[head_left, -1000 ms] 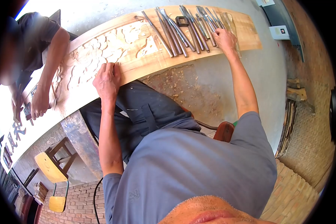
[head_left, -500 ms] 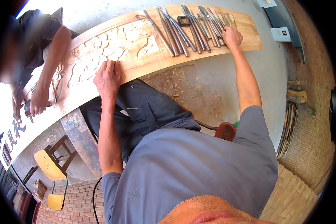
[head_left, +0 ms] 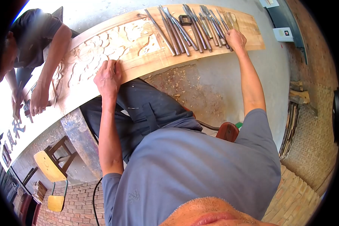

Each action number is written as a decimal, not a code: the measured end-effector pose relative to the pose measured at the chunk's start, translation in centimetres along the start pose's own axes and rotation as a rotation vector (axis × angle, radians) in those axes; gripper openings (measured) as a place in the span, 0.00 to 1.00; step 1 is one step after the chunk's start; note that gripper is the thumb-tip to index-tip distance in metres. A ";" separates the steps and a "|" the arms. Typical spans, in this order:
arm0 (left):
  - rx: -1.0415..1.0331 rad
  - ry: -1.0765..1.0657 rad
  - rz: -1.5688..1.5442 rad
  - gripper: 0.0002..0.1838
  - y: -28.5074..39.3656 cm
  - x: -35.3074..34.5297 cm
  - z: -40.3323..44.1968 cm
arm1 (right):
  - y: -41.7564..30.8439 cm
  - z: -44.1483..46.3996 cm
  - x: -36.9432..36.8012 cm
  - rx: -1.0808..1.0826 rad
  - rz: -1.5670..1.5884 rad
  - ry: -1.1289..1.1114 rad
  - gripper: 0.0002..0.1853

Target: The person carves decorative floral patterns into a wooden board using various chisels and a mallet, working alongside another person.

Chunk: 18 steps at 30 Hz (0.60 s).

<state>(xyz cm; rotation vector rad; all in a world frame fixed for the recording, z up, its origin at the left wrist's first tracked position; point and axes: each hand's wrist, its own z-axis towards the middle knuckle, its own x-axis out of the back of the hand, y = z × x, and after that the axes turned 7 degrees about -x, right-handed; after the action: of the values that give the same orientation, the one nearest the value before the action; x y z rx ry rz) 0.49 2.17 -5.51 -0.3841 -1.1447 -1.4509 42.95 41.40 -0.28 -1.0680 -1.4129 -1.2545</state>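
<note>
My left hand (head_left: 108, 78) rests at the near edge of a long carved wooden board (head_left: 143, 69), beside the relief pattern. Its fingers are curled down; what they hold, if anything, is hidden. My right hand (head_left: 236, 40) is at the board's right end, fingers closed at the near end of a broad brownish tool that looks like a flat brush (head_left: 231, 20). Just left of that hand lies a row of carving chisels (head_left: 196, 32), mostly side by side with their handles toward me. A small dark square block (head_left: 184, 20) sits among them.
Another person (head_left: 45, 49) leans over the board's left end, both hands low near tools there. Dark characters mark a white sheet (head_left: 17, 139) at far left. A yellow chair (head_left: 51, 165) stands lower left. Wood chips (head_left: 177, 83) litter a surface beneath the board.
My right hand has shifted slightly right and toward me, uncovering more of the chisel handles beside it. My left hand stays almost in place. The other person's head has tilted a little.
</note>
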 end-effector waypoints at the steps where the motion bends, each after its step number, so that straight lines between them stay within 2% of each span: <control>1: -0.003 0.005 0.000 0.10 0.0 0.0 0.0 | 0.3 0.2 -0.3 0.019 -0.010 0.020 0.13; 12: 0.006 -0.006 0.013 0.10 -0.2 -0.1 -0.1 | 1.2 -0.1 -0.4 0.058 -0.031 0.092 0.12; 15: 0.010 -0.011 0.007 0.09 -0.3 -0.1 -0.2 | 1.3 0.7 -0.5 0.013 -0.071 0.000 0.16; 18: -0.001 0.007 -0.004 0.09 -0.5 -0.4 -0.3 | 2.0 0.9 -1.5 0.062 -0.066 0.074 0.15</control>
<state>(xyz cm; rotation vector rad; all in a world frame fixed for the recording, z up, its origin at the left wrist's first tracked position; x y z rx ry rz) 0.28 2.10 -6.19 -0.3778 -1.1394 -1.4554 45.10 42.51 -1.42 -0.9307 -1.4310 -1.2758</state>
